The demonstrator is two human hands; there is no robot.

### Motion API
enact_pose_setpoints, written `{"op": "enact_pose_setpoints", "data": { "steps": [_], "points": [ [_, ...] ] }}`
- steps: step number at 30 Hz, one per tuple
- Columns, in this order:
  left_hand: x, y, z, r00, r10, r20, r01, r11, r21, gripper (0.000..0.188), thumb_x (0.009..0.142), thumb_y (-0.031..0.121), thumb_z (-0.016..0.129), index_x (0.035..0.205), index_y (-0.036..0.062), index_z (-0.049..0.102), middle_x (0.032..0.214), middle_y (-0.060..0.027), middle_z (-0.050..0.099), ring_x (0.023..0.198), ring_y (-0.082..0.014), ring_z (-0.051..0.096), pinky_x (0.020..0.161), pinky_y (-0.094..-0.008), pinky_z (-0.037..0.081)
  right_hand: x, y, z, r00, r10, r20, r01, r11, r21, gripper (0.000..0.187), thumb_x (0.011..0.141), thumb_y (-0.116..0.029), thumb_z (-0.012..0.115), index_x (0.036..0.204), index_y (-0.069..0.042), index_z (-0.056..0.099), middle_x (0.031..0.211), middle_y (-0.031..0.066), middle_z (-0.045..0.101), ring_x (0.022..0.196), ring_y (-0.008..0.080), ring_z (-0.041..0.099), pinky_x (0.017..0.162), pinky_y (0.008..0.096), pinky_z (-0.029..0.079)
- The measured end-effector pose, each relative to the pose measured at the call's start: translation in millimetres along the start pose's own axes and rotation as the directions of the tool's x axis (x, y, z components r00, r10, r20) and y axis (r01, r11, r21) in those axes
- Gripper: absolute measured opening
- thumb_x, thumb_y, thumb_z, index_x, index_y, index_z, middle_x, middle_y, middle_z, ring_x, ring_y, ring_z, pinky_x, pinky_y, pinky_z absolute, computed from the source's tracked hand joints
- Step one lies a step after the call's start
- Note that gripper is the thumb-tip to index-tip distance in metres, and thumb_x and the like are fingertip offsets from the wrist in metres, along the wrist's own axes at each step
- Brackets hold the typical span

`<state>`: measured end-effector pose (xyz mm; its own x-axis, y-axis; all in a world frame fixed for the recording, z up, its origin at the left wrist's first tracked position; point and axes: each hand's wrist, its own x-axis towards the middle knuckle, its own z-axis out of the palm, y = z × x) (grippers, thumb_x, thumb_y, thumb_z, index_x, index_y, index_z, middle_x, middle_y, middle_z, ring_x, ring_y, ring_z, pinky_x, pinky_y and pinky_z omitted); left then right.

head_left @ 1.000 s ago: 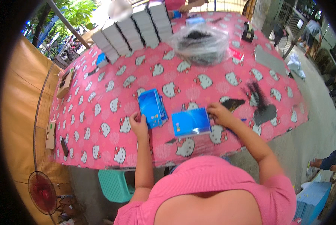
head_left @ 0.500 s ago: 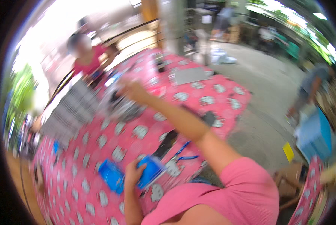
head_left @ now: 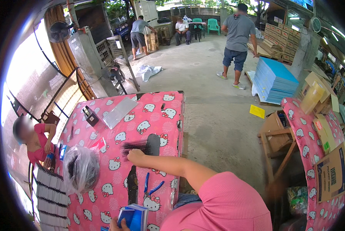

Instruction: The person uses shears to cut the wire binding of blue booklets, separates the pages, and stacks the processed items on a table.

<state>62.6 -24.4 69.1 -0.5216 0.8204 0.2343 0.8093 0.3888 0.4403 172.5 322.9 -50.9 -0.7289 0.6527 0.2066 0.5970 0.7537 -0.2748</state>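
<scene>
Honestly, the work is looking somewhere in the middle, going by how stuff is lying around. The blue notebooks [head_left: 134,218] are sitting low in the view, at the near part of the tabletop [head_left: 149,119], page edges showing on their right side. The black spiral coils [head_left: 136,146] are lying in a loose bundle farther up, well apart from the notebooks, so nothing is joining those two yet. Whether the notebooks are carrying coils of their own isn't showing. Tall paper stacks [head_left: 51,202] are standing off to the left, so a fair bit is probably done, while a clear plastic bag [head_left: 82,169] is holding more dark stuff, which is suggesting plenty left over.

As for the fingers: the left hand [head_left: 118,226] is getting cropped by the lower edge, but its thumb is lying across the top cover and the grip is looking closed around the notebooks. The right hand [head_left: 136,157] is resting right at the coils, fingers curling in with barely any gap showing; whether they're pinching a coil, nobody could tell from this angle. Blue-handled pliers [head_left: 146,184] are lying just below it, handles spreading apart, neither hand touching them.
</scene>
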Motion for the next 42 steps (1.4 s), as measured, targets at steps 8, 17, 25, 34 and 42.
{"op": "enact_pose_setpoints", "data": {
  "steps": [8,17,25,34,42],
  "points": [
    [-11.0,24.5,6.0,0.968,0.123,-0.217,-0.109,0.991,0.074,0.033,0.076,0.029,0.070,0.096,0.0029,0.067,0.081,-0.0152,0.066,0.072,-0.0300,0.061,0.068,-0.0428,0.047,10.7,-23.0,-15.5,0.998,-0.069,-0.014,0.069,0.995,0.065,0.017,0.066,-0.001,0.060,0.083,0.000,0.060,0.100,0.0224,0.051,0.091,0.0343,0.058,0.074,0.0427,0.050],
    [-16.3,9.8,31.4,0.847,0.188,-0.497,0.005,0.932,0.361,0.019,0.071,0.017,0.072,0.088,0.0078,0.070,0.103,-0.0108,0.063,0.102,-0.0297,0.054,0.086,-0.0368,0.041,-59.0,-132.7,-54.7,0.805,-0.576,-0.140,0.578,0.709,0.405,0.035,0.076,-0.015,0.061,0.109,-0.003,0.058,0.093,0.0179,0.053,0.087,0.0355,0.056,0.072,0.0417,0.047],
    [-18.7,7.7,30.4,0.912,-0.010,-0.410,-0.050,0.990,-0.135,0.013,0.076,0.017,0.070,0.083,0.0062,0.070,0.083,-0.0064,0.064,0.087,-0.0238,0.054,0.081,-0.0368,0.039,-98.5,-172.5,-71.8,0.867,-0.492,-0.076,0.354,0.503,0.789,0.028,0.081,-0.032,0.062,0.095,-0.008,0.066,0.084,0.0099,0.057,0.077,0.0253,0.058,0.065,0.0349,0.045],
    [-17.9,7.3,31.8,0.892,-0.032,-0.451,-0.041,0.987,-0.152,0.010,0.075,0.014,0.071,0.082,0.0068,0.070,0.075,-0.0052,0.064,0.078,-0.0216,0.055,0.079,-0.0343,0.037,-96.2,-167.6,-70.0,0.906,-0.422,0.033,0.238,0.573,0.784,0.022,0.079,-0.024,0.066,0.088,-0.004,0.066,0.082,0.0096,0.062,0.073,0.0212,0.061,0.063,0.0319,0.046],
    [-22.2,6.5,33.2,0.884,-0.030,-0.466,-0.027,0.993,-0.114,0.013,0.071,0.015,0.074,0.081,0.0076,0.071,0.076,-0.0051,0.066,0.077,-0.0210,0.056,0.079,-0.0329,0.036,-82.4,-159.4,-54.2,0.898,-0.436,-0.054,0.249,0.405,0.879,0.021,0.072,-0.016,0.073,0.090,-0.005,0.071,0.080,0.0071,0.063,0.071,0.0157,0.060,0.063,0.0287,0.046]
  ]
}}
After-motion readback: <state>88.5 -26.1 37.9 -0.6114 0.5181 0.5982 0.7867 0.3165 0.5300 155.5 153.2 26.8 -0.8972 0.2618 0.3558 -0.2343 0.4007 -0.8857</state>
